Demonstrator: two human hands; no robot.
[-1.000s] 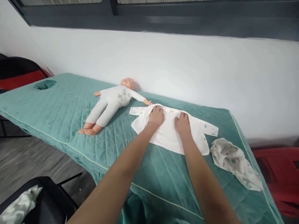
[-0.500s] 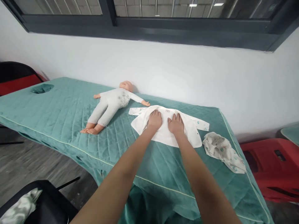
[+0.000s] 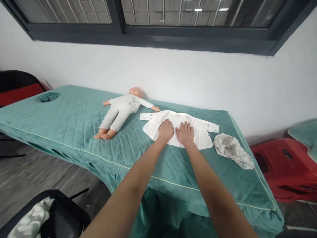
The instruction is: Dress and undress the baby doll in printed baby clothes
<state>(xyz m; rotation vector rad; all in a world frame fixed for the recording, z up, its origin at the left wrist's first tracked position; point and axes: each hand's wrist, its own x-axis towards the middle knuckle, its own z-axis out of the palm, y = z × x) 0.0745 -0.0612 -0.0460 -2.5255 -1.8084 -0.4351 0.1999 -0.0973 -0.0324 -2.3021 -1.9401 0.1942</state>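
Note:
A small white baby shirt (image 3: 177, 141) lies spread out on the green quilted bed, its patterned sleeves stretched to both sides. My left hand (image 3: 165, 130) rests flat on the left half of the shirt, fingers extended. On the right half lies my right hand (image 3: 185, 133), its fingers spread and pointing away from me. Left of the shirt, a baby doll (image 3: 122, 109) in a white body suit lies on its back, one hand close to the shirt's left sleeve. A crumpled patterned baby garment (image 3: 232, 150) sits to the right of the shirt.
The green bed (image 3: 74, 132) stands against a white wall below a barred window, with a face hole (image 3: 48, 97) at its left end. Red plastic stools (image 3: 284, 165) are at the right. A black chair (image 3: 64, 215) holding a pale cloth (image 3: 32, 219) stands at the lower left.
Both hands stay on the shirt; the right hand has shifted slightly toward the left one. The view has moved a little. The doll and the crumpled garment lie as before.

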